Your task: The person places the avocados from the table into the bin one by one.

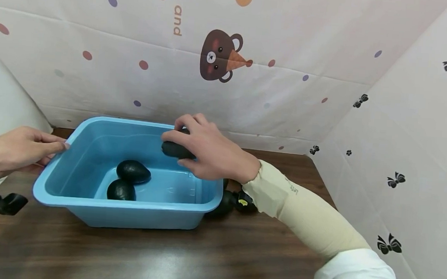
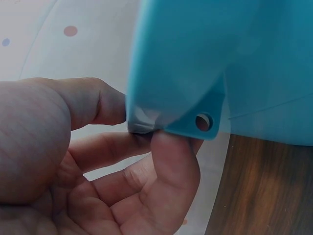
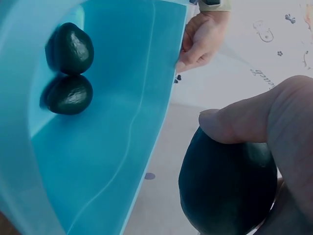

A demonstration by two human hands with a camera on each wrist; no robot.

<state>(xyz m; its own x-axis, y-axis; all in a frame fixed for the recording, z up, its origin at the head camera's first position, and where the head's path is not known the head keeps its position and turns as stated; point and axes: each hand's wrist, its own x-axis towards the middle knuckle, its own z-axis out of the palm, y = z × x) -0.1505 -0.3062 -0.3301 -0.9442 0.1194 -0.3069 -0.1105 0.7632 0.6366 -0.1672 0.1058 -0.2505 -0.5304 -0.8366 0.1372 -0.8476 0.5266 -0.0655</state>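
Observation:
A light blue plastic basin (image 1: pixel 132 215) stands on the table, with two dark green avocados (image 1: pixel 133 171) lying against each other on its floor. At the left end, my left hand (image 1: pixel 22 149) pinches the basin's rim (image 2: pixel 146 98) between thumb and fingers. Over the right side of the basin, above rim height, my right hand (image 1: pixel 211 149) grips another dark avocado (image 3: pixel 227 183). In the right wrist view the thumb lies across its upper end; part of that avocado is hidden by the hand.
More dark avocados (image 1: pixel 222 205) lie on the brown wooden table (image 1: pixel 152 260) beside the basin's right end, partly behind it and my right wrist. A white printed sheet (image 1: pixel 165 83) stands as a wall behind the basin. Another white wall (image 1: pixel 395 134) closes the right side.

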